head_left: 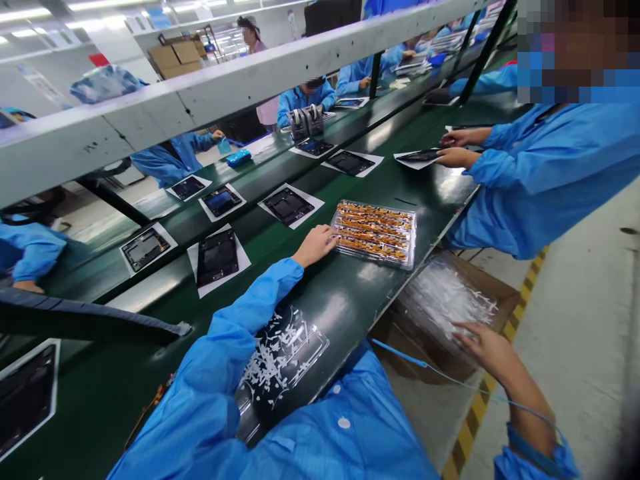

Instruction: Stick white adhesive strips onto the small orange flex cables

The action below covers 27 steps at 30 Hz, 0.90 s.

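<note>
A clear plastic tray (pixel 411 261) with rows of orange flex cables lies on the green work surface. My left hand (pixel 316 245) reaches to its left edge, fingers closed at the rim. Low on the right, my right hand (pixel 487 350) hangs beside a cardboard box (pixel 500 293), its fingers apart and slightly bent. Clear plastic with many thin white strips (pixel 453 297) fills that box, close to my fingertips. Under my left forearm, another clear tray (pixel 320 343) and scattered white scraps (pixel 273 357) lie near the table edge.
Several black device panels (pixel 217 257) on white sheets line the green bench (pixel 340 307). A co-worker in blue (pixel 545 167) at the right holds one. A white beam (pixel 210 100) crosses above. A blue cord (pixel 450 377) runs to my right wrist. Other workers sit across the line.
</note>
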Each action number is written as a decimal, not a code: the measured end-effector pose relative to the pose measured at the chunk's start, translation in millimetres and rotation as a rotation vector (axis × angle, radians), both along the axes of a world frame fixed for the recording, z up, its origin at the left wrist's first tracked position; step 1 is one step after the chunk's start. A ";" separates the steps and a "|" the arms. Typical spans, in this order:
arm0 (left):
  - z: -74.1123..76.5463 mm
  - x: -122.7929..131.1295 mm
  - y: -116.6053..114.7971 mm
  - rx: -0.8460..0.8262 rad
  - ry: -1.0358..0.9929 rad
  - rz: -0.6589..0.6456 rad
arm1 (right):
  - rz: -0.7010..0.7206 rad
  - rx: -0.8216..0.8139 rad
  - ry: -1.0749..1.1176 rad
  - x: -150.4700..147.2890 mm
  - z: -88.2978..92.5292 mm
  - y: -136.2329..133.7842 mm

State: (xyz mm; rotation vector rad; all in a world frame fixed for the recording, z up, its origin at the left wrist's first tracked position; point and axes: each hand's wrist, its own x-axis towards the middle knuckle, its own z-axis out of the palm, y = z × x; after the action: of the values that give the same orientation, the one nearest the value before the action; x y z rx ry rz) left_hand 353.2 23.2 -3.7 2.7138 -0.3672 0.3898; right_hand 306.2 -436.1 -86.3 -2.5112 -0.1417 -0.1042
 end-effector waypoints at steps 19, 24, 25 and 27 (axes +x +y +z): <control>-21.8 17.6 -37.4 0.209 0.041 -0.229 | 0.521 -0.402 -0.610 105.0 18.1 179.0; -24.5 20.2 -31.8 0.151 0.074 -0.253 | 0.620 -0.447 -0.614 111.7 18.2 172.6; -24.4 21.9 -29.9 0.135 0.085 -0.264 | 0.642 -0.452 -0.611 114.0 17.6 171.2; -23.1 26.8 -26.2 0.102 0.113 -0.295 | 0.683 -0.460 -0.596 119.9 16.6 168.4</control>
State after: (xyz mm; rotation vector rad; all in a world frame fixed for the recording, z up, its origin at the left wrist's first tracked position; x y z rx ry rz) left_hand 380.0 -2.9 -26.7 2.7066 -0.7602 0.1375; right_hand 426.1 -267.7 -69.7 -2.6331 -1.3759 -0.5850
